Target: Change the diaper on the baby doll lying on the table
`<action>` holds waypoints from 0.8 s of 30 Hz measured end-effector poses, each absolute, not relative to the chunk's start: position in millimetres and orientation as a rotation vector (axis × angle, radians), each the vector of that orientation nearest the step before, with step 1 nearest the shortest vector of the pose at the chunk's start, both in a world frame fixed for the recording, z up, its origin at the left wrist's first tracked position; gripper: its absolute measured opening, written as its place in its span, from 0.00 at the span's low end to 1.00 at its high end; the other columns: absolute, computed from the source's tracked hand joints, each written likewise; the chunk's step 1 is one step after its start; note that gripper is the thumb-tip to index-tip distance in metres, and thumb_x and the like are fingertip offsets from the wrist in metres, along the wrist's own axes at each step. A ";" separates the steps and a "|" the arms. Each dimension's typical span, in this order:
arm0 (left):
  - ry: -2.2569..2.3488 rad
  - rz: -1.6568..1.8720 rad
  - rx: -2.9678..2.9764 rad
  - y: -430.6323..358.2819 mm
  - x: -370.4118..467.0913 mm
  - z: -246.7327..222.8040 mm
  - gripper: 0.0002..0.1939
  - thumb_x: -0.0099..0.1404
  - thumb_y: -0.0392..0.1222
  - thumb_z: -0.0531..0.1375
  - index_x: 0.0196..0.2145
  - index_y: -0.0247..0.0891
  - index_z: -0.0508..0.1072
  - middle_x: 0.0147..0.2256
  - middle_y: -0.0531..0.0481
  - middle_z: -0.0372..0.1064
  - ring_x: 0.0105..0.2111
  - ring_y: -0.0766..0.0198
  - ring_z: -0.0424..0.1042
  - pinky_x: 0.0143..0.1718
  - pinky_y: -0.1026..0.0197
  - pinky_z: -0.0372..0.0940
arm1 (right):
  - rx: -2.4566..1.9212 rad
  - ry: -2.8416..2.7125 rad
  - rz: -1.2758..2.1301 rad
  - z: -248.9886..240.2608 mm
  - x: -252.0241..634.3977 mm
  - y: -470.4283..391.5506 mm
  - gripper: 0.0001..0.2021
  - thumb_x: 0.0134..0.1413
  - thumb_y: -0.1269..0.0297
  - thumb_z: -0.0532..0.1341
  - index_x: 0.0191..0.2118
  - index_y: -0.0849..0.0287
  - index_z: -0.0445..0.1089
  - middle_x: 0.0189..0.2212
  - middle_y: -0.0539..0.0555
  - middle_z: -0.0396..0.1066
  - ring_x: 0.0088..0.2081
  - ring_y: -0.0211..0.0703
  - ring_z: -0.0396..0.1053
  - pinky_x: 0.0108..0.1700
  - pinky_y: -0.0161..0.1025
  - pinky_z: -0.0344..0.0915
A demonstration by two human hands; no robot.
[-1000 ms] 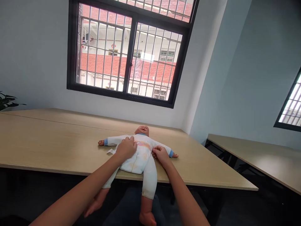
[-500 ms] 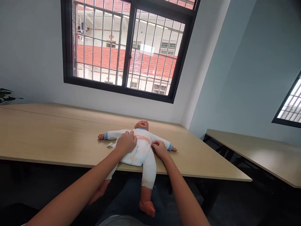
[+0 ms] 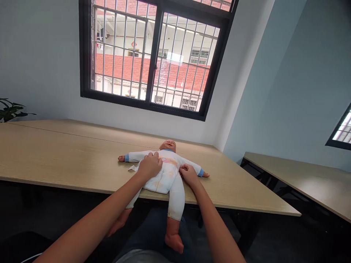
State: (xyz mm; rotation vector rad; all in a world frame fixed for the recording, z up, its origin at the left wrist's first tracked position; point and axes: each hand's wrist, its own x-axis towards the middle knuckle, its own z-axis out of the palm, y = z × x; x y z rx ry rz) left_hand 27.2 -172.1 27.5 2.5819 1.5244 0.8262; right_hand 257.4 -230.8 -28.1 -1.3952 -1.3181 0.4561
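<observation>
A baby doll (image 3: 177, 184) in a white suit with blue cuffs lies on its back on the table, arms spread and legs hanging over the front edge. A white diaper (image 3: 160, 182) with a coloured waistband covers its middle. My left hand (image 3: 150, 166) rests on the diaper's front with bent fingers holding its upper part; the fingertips are partly hidden. At the doll's other hip, my right hand (image 3: 188, 173) is closed in a pinch on the diaper's side edge. A loose white diaper tab (image 3: 133, 168) sticks out beside my left hand.
The wooden table (image 3: 68, 157) runs along the wall below a barred window (image 3: 153, 58). Another table (image 3: 296, 175) stands to the right, past a gap. A plant (image 3: 12, 110) shows at the far left.
The whole view has shifted slightly, so the doll and table sit a little further right. Both hands keep their places on the diaper, with little visible movement.
</observation>
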 end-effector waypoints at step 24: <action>1.456 0.845 2.553 -165.2 21.1 26.5 0.19 0.76 0.48 0.47 0.51 0.36 0.71 0.49 0.36 0.72 0.51 0.46 0.73 0.54 0.49 0.65 | -1.508 -1.451 0.333 -25.5 257.5 -242.6 0.06 0.45 0.64 0.58 0.28 0.58 0.71 0.26 0.51 0.72 0.30 0.45 0.65 0.35 0.40 0.59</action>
